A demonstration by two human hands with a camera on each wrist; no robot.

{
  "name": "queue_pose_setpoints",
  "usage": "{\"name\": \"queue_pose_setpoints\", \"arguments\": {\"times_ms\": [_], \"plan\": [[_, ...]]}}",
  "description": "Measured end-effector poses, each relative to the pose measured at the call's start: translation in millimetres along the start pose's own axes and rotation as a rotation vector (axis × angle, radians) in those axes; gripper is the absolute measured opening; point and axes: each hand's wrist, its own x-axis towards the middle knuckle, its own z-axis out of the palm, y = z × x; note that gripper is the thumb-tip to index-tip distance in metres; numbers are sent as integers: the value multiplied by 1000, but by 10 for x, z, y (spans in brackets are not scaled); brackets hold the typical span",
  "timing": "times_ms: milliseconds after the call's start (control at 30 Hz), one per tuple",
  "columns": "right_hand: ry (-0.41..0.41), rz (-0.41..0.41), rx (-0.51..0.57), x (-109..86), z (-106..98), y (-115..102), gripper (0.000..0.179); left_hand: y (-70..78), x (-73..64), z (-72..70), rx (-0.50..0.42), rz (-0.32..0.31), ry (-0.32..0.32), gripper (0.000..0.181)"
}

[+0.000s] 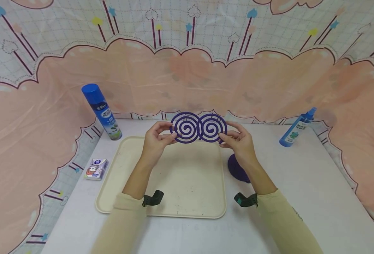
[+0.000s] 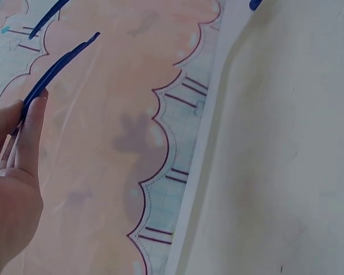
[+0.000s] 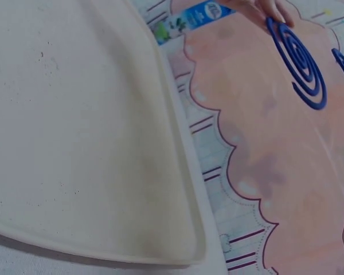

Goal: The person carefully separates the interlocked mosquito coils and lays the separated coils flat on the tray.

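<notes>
Two spiral mosquito coils are held up above the far edge of a cream tray. My left hand pinches the left coil at its outer edge between thumb and fingers. At the other side my right hand pinches the right coil the same way. Seen from the head, the inner edges of the coils overlap; in the right wrist view a gap shows between them. The left wrist view shows the left coil edge-on. Below my right hand lies a dark purple disc, partly hidden by the forearm.
A blue spray can stands at the tray's far left corner. Nearer, a small printed packet lies left of the tray. At the back right stands a blue spray bottle. A patterned cloth hangs behind the white table.
</notes>
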Motion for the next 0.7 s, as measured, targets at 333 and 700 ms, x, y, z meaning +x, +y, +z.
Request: {"name": "queue_pose_setpoints", "arguments": {"times_ms": [333,700], "plan": [[17,-52,-35,57,-6,17,28,77,-2,-340,157,-48,90,30],[-24,21,-180,149,50,220,27,73,-8,-597,245,-128,180,33]]}}
